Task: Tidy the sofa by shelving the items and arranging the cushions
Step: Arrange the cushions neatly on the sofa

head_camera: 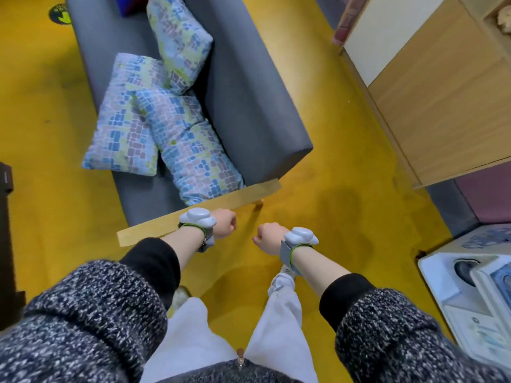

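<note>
A grey sofa [243, 87] with a wooden end board [221, 205] runs away from me at the upper left. Three patterned blue-green cushions lie on its seat: one [121, 128] flat at the front edge, one [190, 150] lying lengthwise by the near end, one [177, 45] leaning against the backrest. My left hand [225, 223] hangs as a closed fist just over the end board, holding nothing. My right hand [266, 237] is also a closed fist, over the yellow floor, apart from the sofa. A dark blue item [128, 4] shows at the sofa's far end.
A wooden shelf unit [431, 100] stands at the right, with a grey and purple base [470, 200] below it. A white box with a printed lid [475, 294] sits at the lower right. A dark object [5, 244] stands at the left edge. Yellow floor lies between.
</note>
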`<state>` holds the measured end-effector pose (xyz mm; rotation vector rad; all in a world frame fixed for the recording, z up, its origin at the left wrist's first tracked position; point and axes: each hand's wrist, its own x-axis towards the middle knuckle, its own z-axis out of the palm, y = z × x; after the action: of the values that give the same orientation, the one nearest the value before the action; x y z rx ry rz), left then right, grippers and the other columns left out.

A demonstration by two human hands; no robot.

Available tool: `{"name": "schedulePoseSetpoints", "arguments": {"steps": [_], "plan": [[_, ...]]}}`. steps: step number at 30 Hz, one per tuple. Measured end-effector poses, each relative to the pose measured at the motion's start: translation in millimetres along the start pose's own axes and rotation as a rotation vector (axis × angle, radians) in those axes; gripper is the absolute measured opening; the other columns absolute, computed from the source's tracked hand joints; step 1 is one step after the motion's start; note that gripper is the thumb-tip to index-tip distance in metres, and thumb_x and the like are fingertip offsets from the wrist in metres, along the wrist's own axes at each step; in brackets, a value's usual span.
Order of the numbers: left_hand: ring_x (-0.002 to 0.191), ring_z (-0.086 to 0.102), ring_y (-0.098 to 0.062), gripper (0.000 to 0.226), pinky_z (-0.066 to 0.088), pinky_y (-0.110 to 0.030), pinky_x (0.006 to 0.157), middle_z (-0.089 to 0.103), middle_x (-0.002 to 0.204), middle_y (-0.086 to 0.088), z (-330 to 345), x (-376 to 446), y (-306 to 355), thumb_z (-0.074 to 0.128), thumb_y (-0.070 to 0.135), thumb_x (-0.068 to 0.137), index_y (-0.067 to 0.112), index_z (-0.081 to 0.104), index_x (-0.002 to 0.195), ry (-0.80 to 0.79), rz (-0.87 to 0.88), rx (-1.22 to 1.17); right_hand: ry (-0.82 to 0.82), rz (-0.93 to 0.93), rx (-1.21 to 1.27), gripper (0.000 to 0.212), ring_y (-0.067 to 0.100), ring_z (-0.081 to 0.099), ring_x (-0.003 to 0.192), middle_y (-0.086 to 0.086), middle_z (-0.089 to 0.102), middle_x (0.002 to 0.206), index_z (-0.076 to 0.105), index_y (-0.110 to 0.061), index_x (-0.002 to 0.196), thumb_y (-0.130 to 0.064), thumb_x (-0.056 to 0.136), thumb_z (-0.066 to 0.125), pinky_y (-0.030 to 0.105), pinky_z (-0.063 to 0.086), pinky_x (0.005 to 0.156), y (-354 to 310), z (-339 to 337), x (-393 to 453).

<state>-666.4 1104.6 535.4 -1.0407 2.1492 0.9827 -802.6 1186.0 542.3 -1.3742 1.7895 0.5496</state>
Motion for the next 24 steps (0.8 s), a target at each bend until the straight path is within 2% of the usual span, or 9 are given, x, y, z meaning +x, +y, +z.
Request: {"name": "schedulePoseSetpoints", "arguments": {"steps": [2,5,6,9,15,20,24], "plan": [[0.108,0.060,-0.029,0.028,0.048,-0.036,0.084,0.063,0.123,-0.012,0,-23,-50,0.044,0.010,0.096,0.005,0.062,0.117,-0.010,0.008,0.000,-0.013,-0.002,0.011,0.040,0.017,0.023,0.048,0.004,0.029,0.058,0.030,-0.012,0.061,-0.025,0.099,0.037,0.026,0.021,0.048,-53,15,2],[0.092,0.058,-0.023,0.028,0.044,-0.029,0.067,0.064,0.122,-0.011,4,-44,-103,0.044,0.009,0.095,0.006,0.064,0.115,-0.004,-0.018,-0.021,-0.018,0.004,0.019,0.043,0.017,0.023,0.048,0.003,0.028,0.057,0.027,-0.013,0.059,-0.025,0.099,0.037,0.026,0.021,0.047,-105,26,4],[0.089,0.056,-0.020,0.029,0.043,-0.028,0.067,0.065,0.121,-0.010,5,-55,-121,0.044,0.008,0.094,0.007,0.064,0.114,-0.005,-0.032,-0.026,-0.019,0.000,0.027,0.043,0.018,0.024,0.048,0.003,0.029,0.057,0.028,-0.013,0.059,-0.025,0.099,0.037,0.026,0.021,0.047,-125,31,5],[0.103,0.063,-0.025,0.028,0.043,-0.028,0.076,0.066,0.120,-0.008,3,-76,-167,0.046,0.008,0.092,0.009,0.066,0.111,0.011,-0.077,-0.046,-0.028,-0.031,0.000,0.042,0.018,0.028,0.048,0.004,0.032,0.058,0.029,-0.013,0.058,-0.025,0.098,0.038,0.026,0.022,0.045,-173,34,11],[0.109,0.062,-0.026,0.027,0.046,-0.029,0.081,0.066,0.119,-0.007,-14,-71,-218,0.048,0.008,0.091,0.011,0.066,0.110,0.002,-0.129,-0.072,-0.012,-0.081,-0.011,0.042,0.017,0.029,0.048,0.003,0.033,0.058,0.030,-0.013,0.058,-0.023,0.098,0.040,0.026,0.024,0.044,-218,15,51],[0.109,0.061,-0.025,0.026,0.043,-0.027,0.076,0.065,0.119,-0.007,-42,-51,-237,0.046,0.010,0.092,0.010,0.064,0.111,-0.024,-0.125,-0.053,0.014,-0.101,0.092,0.038,0.018,0.029,0.048,0.003,0.033,0.057,0.030,-0.015,0.058,-0.018,0.094,0.041,0.026,0.024,0.047,-231,-10,92],[0.103,0.062,-0.026,0.024,0.042,-0.030,0.072,0.065,0.115,-0.007,-83,-31,-252,0.046,0.012,0.093,0.010,0.062,0.110,-0.061,-0.108,0.006,0.008,-0.077,0.186,0.038,0.018,0.026,0.046,0.003,0.033,0.055,0.032,-0.016,0.059,-0.022,0.096,0.041,0.026,0.023,0.047,-242,-34,121]]}}
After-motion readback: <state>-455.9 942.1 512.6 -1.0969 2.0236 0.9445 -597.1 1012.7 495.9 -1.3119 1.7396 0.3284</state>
